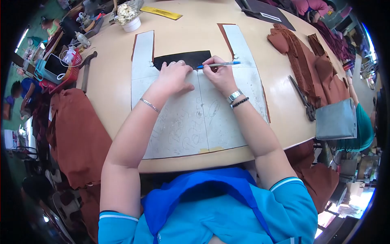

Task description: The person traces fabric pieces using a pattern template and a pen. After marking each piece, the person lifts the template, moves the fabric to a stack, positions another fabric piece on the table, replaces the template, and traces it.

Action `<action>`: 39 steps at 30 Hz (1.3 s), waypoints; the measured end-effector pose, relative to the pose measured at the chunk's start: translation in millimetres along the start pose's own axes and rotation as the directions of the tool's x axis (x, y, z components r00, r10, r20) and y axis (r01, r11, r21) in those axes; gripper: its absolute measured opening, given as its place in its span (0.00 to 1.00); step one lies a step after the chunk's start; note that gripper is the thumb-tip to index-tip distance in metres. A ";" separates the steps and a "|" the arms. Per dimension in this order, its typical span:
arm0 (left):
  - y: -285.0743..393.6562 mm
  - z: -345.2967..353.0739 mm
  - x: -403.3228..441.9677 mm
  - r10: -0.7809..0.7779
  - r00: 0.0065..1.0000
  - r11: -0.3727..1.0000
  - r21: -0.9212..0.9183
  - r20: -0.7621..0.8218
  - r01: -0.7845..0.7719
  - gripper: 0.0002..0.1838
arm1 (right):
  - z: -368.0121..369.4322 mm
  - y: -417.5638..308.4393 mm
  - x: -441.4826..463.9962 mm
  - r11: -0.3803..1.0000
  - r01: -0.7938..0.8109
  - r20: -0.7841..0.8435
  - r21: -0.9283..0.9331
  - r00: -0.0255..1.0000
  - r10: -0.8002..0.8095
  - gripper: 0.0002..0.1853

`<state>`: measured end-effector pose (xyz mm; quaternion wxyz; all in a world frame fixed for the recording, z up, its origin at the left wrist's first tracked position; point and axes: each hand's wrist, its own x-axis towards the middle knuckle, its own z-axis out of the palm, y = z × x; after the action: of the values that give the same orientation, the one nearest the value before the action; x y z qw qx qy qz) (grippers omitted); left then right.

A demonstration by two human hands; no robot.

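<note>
A large pale pattern piece [178, 118] with pencilled lines and writing lies on the table, and brown leather [266, 106] shows along its edges. Across its neck gap rests a black curved template [183, 56]. My left hand [176, 77] lies over the template's lower edge with fingers spread, pressing down. My right hand [221, 75] pinches a blue-capped pen [223, 64], its tip near the template's lower right edge. Both hands are close together at the pattern's upper middle.
Scissors [304, 99] and a grey block [336, 118] sit at the right beside brown leather pieces [325, 73]. At the left are a hammer [86, 73], a red basket [73, 61] and draped brown leather [77, 134]. A yellow strip [161, 13] and white pot [131, 25] stand farther back.
</note>
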<state>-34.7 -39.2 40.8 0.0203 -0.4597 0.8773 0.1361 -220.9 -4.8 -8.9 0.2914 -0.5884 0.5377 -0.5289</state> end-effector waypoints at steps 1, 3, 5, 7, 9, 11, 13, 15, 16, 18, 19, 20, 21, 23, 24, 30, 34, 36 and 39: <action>0.2 0.4 -0.8 -0.001 1.000 1.000 -0.002 -0.008 0.001 0.32 | 4.1 9.4 1.0 0.999 0.028 0.000 -0.028 1.000 -0.028 0.06; -1.2 4.3 -2.7 0.004 0.999 1.000 -0.005 -0.052 -0.005 0.32 | 8.1 16.2 1.2 0.994 0.079 -0.012 -0.069 0.997 -0.080 0.06; -3.0 9.3 -7.6 0.012 0.994 1.000 -0.026 -0.113 -0.015 0.30 | 8.6 15.7 0.2 0.991 0.093 -0.004 -0.093 0.996 -0.094 0.06; -4.0 15.5 -15.1 0.020 0.981 0.997 -0.064 -0.191 -0.032 0.29 | 9.2 13.1 -0.8 0.988 0.101 0.000 -0.118 0.995 -0.102 0.06; -5.9 25.5 -23.2 -0.004 0.959 0.995 -0.096 -0.284 -0.025 0.28 | 9.6 9.8 -1.2 0.984 0.105 0.000 -0.144 0.994 -0.106 0.05; -5.3 34.8 -32.8 -0.044 0.934 0.992 -0.123 -0.354 0.000 0.27 | 9.7 7.6 -1.5 0.983 0.099 -0.004 -0.156 0.995 -0.100 0.05; -4.5 42.6 -43.2 -0.097 0.911 0.989 -0.145 -0.400 0.041 0.27 | 10.3 7.9 -1.7 0.983 0.085 0.001 -0.164 0.996 -0.086 0.05; -7.1 49.0 -49.3 -0.107 0.898 0.986 -0.162 -0.427 0.041 0.27 | 9.5 10.2 -1.0 0.983 0.072 0.020 -0.166 0.997 -0.069 0.04; -8.7 51.6 -51.9 -0.115 0.890 0.984 -0.172 -0.440 0.043 0.27 | 10.5 12.3 -0.7 0.987 0.059 0.013 -0.149 0.998 -0.058 0.04; -12.1 52.1 -55.4 -0.124 0.890 0.983 -0.178 -0.438 0.049 0.27 | 11.9 14.5 0.5 0.993 0.038 -0.004 -0.116 0.999 -0.038 0.04; -13.8 51.2 -56.7 -0.126 0.889 0.982 -0.181 -0.440 0.050 0.27 | 11.1 14.2 0.6 0.995 0.014 -0.012 -0.100 1.000 -0.016 0.04; -15.2 49.5 -58.0 -0.146 0.892 0.981 -0.177 -0.428 0.075 0.29 | 9.3 13.2 0.8 0.997 -0.007 -0.021 -0.083 1.000 0.005 0.05; -16.6 46.9 -59.6 -0.165 0.894 0.980 -0.173 -0.417 0.100 0.30 | 7.7 12.1 2.2 0.997 -0.028 -0.030 -0.065 0.999 0.026 0.06; -20.3 41.9 -63.0 -0.202 0.899 0.975 -0.165 -0.389 0.148 0.33 | 6.5 12.4 6.1 0.994 -0.106 -0.028 0.028 0.994 0.107 0.08; -21.7 39.7 -64.6 -0.224 0.900 0.971 -0.162 -0.374 0.174 0.35 | 7.4 10.0 8.7 0.986 -0.145 -0.019 0.076 0.989 0.147 0.09; -26.9 33.7 -66.4 -0.299 0.921 0.949 -0.179 -0.251 0.259 0.45 | 57.2 -9.1 32.4 0.981 -0.074 0.066 0.180 0.996 0.063 0.07; -26.7 26.5 -64.3 -0.307 0.937 0.945 -0.170 -0.168 0.279 0.47 | 105.8 -20.1 45.6 0.994 0.057 0.160 0.093 0.985 -0.071 0.07; -27.4 28.5 -62.7 -0.308 0.934 0.944 -0.176 -0.179 0.278 0.48 | 123.6 -13.4 53.7 0.993 0.005 0.187 0.116 0.982 -0.027 0.08; -27.9 30.6 -63.0 -0.302 0.933 0.946 -0.182 -0.195 0.268 0.50 | 130.2 -9.0 57.8 0.998 0.018 0.216 -0.056 0.976 -0.006 0.07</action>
<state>21.5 4.2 15.4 -0.0925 -0.5949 0.7850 0.1464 -104.1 -86.3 -18.1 0.3278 -0.6537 0.5142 -0.4481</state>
